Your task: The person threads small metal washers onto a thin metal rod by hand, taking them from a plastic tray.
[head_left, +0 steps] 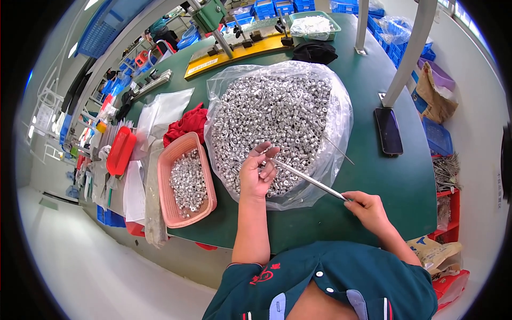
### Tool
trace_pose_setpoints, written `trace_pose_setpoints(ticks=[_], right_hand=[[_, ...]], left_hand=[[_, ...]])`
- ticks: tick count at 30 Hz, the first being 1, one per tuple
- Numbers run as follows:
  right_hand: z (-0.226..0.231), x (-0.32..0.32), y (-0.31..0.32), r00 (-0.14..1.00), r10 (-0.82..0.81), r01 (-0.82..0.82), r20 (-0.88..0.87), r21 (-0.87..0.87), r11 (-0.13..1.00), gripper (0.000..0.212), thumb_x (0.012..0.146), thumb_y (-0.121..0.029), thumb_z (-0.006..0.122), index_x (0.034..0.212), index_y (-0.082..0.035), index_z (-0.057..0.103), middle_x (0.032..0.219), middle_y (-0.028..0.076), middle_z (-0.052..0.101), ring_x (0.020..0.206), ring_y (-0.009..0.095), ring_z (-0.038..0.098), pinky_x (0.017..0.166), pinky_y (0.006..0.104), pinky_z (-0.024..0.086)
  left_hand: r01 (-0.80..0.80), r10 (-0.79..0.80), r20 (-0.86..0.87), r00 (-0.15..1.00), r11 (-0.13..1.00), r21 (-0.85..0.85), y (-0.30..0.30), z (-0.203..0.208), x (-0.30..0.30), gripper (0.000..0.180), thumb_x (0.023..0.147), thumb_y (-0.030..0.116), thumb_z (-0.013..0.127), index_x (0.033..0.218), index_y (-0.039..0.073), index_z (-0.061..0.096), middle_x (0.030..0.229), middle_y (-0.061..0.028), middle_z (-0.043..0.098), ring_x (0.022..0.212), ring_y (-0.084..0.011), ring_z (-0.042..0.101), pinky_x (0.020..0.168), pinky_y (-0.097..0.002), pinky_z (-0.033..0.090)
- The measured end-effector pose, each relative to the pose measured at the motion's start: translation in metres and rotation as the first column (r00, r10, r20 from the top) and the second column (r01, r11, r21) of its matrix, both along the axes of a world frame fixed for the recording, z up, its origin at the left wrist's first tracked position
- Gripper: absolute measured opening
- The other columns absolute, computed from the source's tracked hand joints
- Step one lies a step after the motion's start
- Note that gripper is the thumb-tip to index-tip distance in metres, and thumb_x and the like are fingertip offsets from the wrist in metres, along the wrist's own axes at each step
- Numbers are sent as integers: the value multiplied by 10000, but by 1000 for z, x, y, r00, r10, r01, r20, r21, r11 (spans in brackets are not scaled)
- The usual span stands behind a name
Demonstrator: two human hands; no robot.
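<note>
A slim silver rod [309, 180] slants over a big heap of small silver metal rings [266, 117]. My right hand [368, 210] pinches its near right end. Beside the rod's far left end is my left hand [257, 173], palm turned up and fingers curled in; whatever is at its fingertips is too small to make out. The heap lies in an open clear plastic bag [341, 104]. A thin wire [339, 149] sticks out over the bag's right side. Left of my left hand stands a pink plastic basket [209, 194] with more small metal pieces inside.
Everything rests on a green table [394, 186]. A phone [388, 131] lies at the right by a metal post [410, 58]. Behind the bag are a yellow-based fixture [234, 56], a black cloth [314, 52] and a green tray [332, 34]. A red cloth [186, 125] sits left.
</note>
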State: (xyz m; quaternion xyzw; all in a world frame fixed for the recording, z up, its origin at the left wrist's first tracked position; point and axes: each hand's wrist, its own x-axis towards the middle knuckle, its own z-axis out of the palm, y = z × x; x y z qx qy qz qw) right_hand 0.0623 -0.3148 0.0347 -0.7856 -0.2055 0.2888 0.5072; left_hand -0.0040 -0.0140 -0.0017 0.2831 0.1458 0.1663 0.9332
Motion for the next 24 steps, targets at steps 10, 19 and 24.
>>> trace_pose_setpoints(ticks=[10,19,24], right_hand=[[4,7,-3,986,79,-74,144,-40,996,215,794,-103,638,1005,-66,656,619,77,549,546,109,484,543,247,419],[13,7,6,947,90,-66,308,-88,994,203,774,-94,640,976,-83,662,728,133,629,625,241,611,583,303,469],[8,-5,11,912,98,-55,398,-118,991,196,769,-92,638,963,-78,660,765,145,639,682,277,632,612,331,486]], left_hand=[[80,-79,60,995,997,-14,-2,1,-3,249,926,147,454,1142,43,522,1017,-180,632,354,-52,292,338,-199,258],[-65,157,-209,965,919,388,-18,14,6,214,947,125,387,1100,58,521,915,-168,646,356,-37,307,346,-177,268],[-155,370,-158,916,687,710,-26,0,7,218,950,127,382,1081,71,546,836,-70,662,468,11,339,415,-152,258]])
